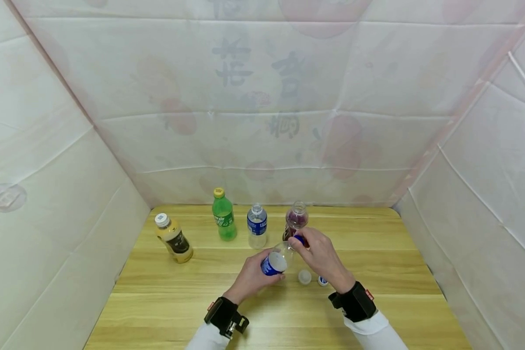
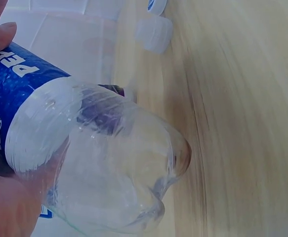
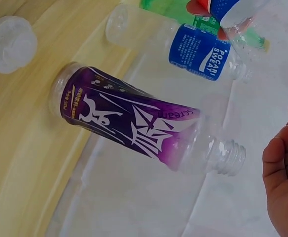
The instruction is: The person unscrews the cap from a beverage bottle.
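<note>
Tilted over the table, a clear plastic Pepsi bottle (image 1: 283,252) with a blue label (image 2: 20,79) is gripped by my left hand (image 1: 250,274). Its base faces down towards me and its neck points up and away to the right. At the neck, the thumb and fingers of my right hand (image 1: 321,253) pinch a blue bottle cap (image 1: 299,239). Close behind that hand stands an uncapped purple-labelled bottle (image 3: 134,121). Below the hands lie a translucent white cap (image 1: 305,277) and a blue-and-white cap (image 1: 323,281).
An uncapped Pocari Sweat bottle (image 1: 257,227) stands left of the purple one. Further left are a green bottle (image 1: 224,218) with a yellow cap and a yellow drink bottle (image 1: 174,239) with a white cap. White cloth walls (image 1: 262,146) enclose the wooden table (image 1: 157,301) on three sides.
</note>
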`<state>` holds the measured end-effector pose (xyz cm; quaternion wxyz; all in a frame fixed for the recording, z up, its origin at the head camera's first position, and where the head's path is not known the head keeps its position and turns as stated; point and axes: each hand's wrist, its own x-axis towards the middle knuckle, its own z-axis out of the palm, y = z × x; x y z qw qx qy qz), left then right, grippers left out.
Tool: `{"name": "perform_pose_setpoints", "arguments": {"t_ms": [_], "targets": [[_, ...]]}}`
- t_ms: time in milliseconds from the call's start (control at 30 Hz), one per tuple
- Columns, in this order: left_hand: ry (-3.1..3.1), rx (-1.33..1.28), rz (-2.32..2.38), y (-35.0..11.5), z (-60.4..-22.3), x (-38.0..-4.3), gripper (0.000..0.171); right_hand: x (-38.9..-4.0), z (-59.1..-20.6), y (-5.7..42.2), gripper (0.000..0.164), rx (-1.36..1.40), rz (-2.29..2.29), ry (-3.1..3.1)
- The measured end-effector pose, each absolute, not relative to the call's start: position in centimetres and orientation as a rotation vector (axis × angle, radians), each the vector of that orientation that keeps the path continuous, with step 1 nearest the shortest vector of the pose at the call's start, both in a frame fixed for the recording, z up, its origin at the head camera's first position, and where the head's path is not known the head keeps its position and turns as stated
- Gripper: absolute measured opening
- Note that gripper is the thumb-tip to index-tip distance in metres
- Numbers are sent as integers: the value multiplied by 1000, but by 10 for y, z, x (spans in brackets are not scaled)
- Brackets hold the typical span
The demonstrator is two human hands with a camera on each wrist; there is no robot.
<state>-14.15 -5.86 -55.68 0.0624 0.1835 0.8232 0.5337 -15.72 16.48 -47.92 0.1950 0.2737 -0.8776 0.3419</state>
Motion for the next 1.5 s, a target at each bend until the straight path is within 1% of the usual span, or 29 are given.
{"name": "perform_pose_setpoints", "arguments": {"t_ms": [267, 600, 800, 1067, 1233, 1500], "targets": [[2496, 578, 1582, -63, -555, -143, 69, -158, -479, 165, 13, 820, 963, -2425], [2458, 579, 1573, -67, -552, -144, 67, -159, -479, 165, 22, 880, 995, -2433], [2417, 564, 1581, -69, -550, -144, 65, -160, -480, 166, 30, 928, 988, -2403], [2411, 567, 1587, -68, -549, -144, 65, -159, -482, 168, 21, 937, 977, -2397], [2419, 577, 1577, -67, -547, -145, 67, -159, -483, 169, 25, 939, 965, -2388], [2436, 582, 1575, -66, -545, -146, 67, -161, -484, 170, 23, 968, 917, -2378]]}}
